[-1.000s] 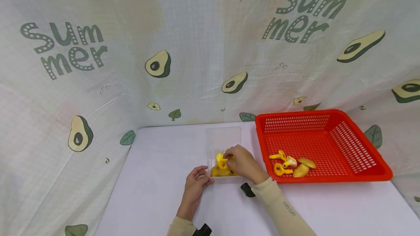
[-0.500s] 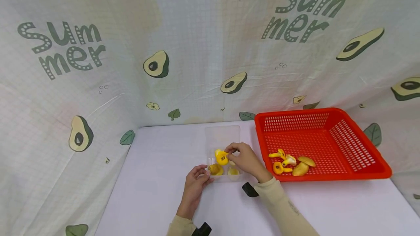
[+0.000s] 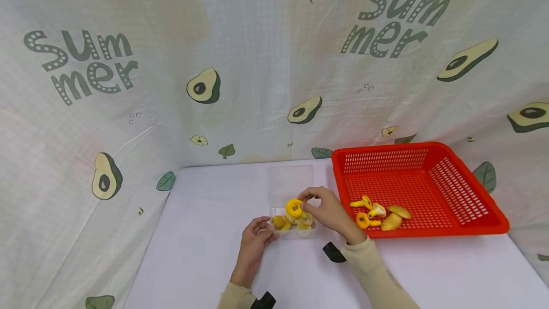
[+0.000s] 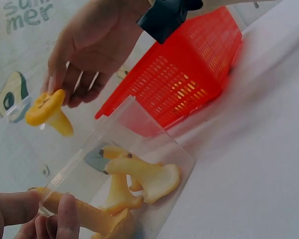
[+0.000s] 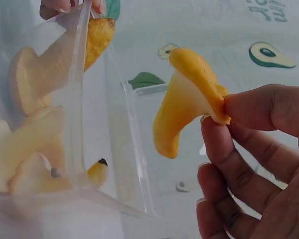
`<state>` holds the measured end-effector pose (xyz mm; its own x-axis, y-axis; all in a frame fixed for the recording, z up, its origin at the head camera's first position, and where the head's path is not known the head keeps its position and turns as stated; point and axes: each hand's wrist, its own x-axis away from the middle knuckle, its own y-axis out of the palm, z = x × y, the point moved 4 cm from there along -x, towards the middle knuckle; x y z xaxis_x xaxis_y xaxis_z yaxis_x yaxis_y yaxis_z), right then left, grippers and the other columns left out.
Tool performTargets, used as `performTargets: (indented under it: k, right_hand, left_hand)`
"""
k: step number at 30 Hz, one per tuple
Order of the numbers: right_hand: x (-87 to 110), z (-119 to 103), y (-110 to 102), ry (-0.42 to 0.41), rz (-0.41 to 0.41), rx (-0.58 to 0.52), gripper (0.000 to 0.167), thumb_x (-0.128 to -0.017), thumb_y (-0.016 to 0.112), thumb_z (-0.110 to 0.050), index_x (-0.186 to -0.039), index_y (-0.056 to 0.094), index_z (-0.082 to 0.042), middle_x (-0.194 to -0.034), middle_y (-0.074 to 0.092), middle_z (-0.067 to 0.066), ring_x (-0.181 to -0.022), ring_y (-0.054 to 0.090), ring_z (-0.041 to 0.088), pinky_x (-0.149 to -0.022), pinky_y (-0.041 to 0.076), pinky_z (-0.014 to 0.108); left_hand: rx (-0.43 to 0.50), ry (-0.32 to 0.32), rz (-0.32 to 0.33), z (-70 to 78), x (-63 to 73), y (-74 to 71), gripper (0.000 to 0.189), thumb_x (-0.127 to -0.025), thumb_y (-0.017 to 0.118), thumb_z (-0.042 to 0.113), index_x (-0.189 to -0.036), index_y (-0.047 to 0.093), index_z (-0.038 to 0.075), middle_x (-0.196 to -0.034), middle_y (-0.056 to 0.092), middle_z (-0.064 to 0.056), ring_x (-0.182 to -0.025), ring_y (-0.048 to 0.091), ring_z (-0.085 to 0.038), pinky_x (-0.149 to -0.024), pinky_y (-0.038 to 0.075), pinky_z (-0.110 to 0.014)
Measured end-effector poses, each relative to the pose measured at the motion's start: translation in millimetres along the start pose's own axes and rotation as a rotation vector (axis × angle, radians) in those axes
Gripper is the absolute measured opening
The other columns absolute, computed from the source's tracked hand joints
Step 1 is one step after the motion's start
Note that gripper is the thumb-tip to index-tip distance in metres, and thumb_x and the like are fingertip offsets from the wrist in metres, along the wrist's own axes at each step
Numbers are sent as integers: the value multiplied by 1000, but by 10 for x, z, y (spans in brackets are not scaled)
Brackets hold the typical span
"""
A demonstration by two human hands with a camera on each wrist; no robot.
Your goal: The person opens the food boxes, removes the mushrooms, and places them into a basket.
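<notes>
My right hand (image 3: pixel 327 211) pinches a yellow mushroom (image 5: pixel 187 99) by the edge of its cap, thumb on one side and fingertips on the other. In the left wrist view the mushroom's stem points down, above the open clear plastic box (image 4: pixel 177 149). Several mushrooms lie inside the box, among them a pale one (image 4: pixel 147 179) with a flared cap and a browner one (image 4: pixel 87 211) along the near side. At the box's left front corner, my left hand (image 3: pixel 256 242) grips the wall between thumb and fingers.
A red plastic basket (image 3: pixel 476 190) stands on the right of the white table (image 3: pixel 206 213), with several more yellow and brown mushrooms (image 3: pixel 377 211) at its left end. The box's clear lid (image 3: pixel 291 178) lies folded back behind it. A printed cloth hangs behind the table.
My right hand has drawn a little to the right with the mushroom, and its cap now faces the head camera. More mushrooms show in the box's right half. My left hand stays put.
</notes>
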<state>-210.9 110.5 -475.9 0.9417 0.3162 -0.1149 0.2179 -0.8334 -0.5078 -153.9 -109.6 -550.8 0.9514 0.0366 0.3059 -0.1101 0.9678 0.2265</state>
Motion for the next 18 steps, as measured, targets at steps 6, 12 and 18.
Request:
performTargets:
  k: [6,12,18]
  right_hand:
    - [115,-99,-98,-85,81,68,15,-93,79,-2,-104,78,-12,-102,72,-3,-106,59,22,-100,55,49]
    - [233,-174,-207,-261,213,224,21,-86,86,0,-98,79,-15,-95,72,-8,-101,61,18,-93,55,45]
    - [351,-200,-306,-349,272,341,25,-81,91,-2,-98,79,-16,-95,74,-8,-101,60,18,-89,52,41]
  left_hand:
    - [9,14,-3,1,9,6,35,-100,64,-7,-133,54,-11,-99,56,-4,-88,62,-13,-83,66,-27]
    - [19,28,-12,-3,5,6,35,-99,64,-8,-132,54,-12,-99,56,-4,-88,61,-12,-82,65,-27]
    - [17,26,-8,-4,3,8,35,-99,65,-8,-132,54,-12,-99,56,-4,-87,62,-12,-82,66,-27]
